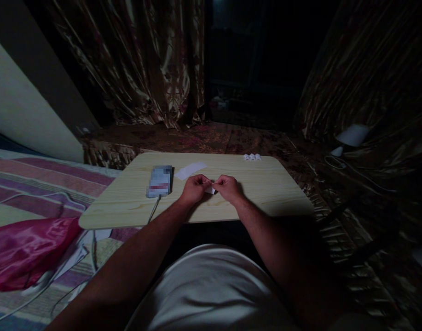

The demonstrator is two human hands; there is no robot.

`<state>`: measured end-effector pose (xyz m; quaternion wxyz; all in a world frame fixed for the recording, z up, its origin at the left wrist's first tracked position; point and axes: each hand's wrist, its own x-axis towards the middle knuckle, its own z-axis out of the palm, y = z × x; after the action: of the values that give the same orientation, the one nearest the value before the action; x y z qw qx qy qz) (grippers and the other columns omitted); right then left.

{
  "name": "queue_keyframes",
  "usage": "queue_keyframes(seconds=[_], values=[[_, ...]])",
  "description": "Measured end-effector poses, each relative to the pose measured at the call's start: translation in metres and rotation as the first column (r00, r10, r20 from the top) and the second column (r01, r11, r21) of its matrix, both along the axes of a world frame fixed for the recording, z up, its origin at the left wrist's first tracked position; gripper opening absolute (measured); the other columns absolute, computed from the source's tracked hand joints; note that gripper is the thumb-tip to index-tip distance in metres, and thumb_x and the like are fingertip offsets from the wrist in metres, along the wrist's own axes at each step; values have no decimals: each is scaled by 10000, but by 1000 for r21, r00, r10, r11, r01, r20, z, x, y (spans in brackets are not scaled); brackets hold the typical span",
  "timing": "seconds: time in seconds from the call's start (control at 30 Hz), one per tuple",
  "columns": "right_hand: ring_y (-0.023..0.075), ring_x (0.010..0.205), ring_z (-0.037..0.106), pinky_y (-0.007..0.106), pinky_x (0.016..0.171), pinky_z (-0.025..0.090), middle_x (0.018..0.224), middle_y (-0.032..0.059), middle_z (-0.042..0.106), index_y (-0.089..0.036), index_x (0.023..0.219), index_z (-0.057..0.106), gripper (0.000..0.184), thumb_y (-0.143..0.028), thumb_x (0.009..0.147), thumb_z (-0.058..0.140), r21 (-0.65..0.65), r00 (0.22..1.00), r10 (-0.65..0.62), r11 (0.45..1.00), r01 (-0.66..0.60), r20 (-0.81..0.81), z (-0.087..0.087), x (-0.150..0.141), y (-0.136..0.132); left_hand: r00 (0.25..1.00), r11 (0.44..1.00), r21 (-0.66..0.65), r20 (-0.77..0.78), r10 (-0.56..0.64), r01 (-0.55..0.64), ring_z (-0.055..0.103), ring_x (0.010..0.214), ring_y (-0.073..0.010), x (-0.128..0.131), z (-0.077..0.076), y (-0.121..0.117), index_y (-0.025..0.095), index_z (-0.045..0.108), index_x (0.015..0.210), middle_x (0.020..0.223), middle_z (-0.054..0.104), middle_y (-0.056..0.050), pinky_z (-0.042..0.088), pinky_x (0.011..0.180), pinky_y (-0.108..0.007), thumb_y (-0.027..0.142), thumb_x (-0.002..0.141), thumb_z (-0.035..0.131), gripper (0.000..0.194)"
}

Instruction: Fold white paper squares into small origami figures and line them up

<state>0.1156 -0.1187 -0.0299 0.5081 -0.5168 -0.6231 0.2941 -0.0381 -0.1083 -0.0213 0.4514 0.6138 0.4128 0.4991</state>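
At far left in my view, shiny pink fabric [34,248] lies on a striped cover [45,174], just beyond the near left corner of the table [269,188]. From that corner, bare wood runs inward to a blurred-out flat device [158,181], which sits near the left edge; its cable [154,209] drops across the near edge. Just right of the device, a pale paper strip [190,170] lies slanted, nearer the far edge than the near edge, with a narrow gap between the 2.

My left hand [196,188] is next, its forearm crossing the near edge. I have its thumb and fingers pinched closed on a small white paper [211,189], around the table's middle, well inside all 4 edges. My right hand [227,186] meets it there, its fingertips closed on the same paper. The 2 hands nearly touch.

Farther right, 3 small white folded pieces [252,156] stand in a row close along the far edge, towards the far right corner. From my right hand to the right edge I see open wood, good room for that elbow. Past that edge, a white-shaded lamp [354,134] stands apart.
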Motion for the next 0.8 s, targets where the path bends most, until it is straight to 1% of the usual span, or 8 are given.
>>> queue_keyframes(seconds=[0.13,0.3,0.37,0.57,0.7,0.8], values=[[104,584,546,202,552,418,635,-20,624,-178,661,607,104,-281,659,615,-21,999,29,999,-30,-35,0,1,0,1000,1000,-28,12,3,-2,545,563,-134,-2,0,1,131,636,693,651,645,-42,403,557,-255,368,621,733,266],[109,626,566,210,597,444,676,-14,636,-178,695,622,99,-266,679,578,-18,997,54,998,-55,-61,0,2,0,997,999,33,-61,-39,41,551,587,-137,-2,1,-1,134,647,721,676,648,-39,417,582,-265,337,660,695,217],[108,608,562,211,579,441,665,-14,631,-178,711,624,104,-264,679,576,-35,996,56,998,-58,-66,0,2,0,997,999,38,-72,-36,39,549,584,-136,-2,0,-1,136,642,716,671,644,-34,415,576,-262,328,658,692,206],[103,521,547,206,499,416,596,-30,600,-189,720,586,81,-246,665,576,-94,992,77,992,-87,-97,-1,0,-1,999,999,32,-39,-3,4,537,564,-123,-3,-1,0,142,617,701,654,629,-18,405,562,-251,313,666,682,186],[98,521,531,202,499,402,578,-35,582,-187,698,580,56,-218,652,569,-74,993,101,992,-106,-64,1,-1,-2,999,1000,13,-22,-25,25,522,550,-118,-4,1,-1,140,617,714,641,617,-12,389,539,-242,300,663,681,180],[99,538,528,205,515,403,594,-36,583,-189,699,586,56,-222,659,563,-43,994,101,994,-103,-42,1,-1,-2,998,999,21,-45,-43,44,506,547,-108,-4,4,-4,138,625,714,635,610,-6,375,537,-234,282,662,675,161]])
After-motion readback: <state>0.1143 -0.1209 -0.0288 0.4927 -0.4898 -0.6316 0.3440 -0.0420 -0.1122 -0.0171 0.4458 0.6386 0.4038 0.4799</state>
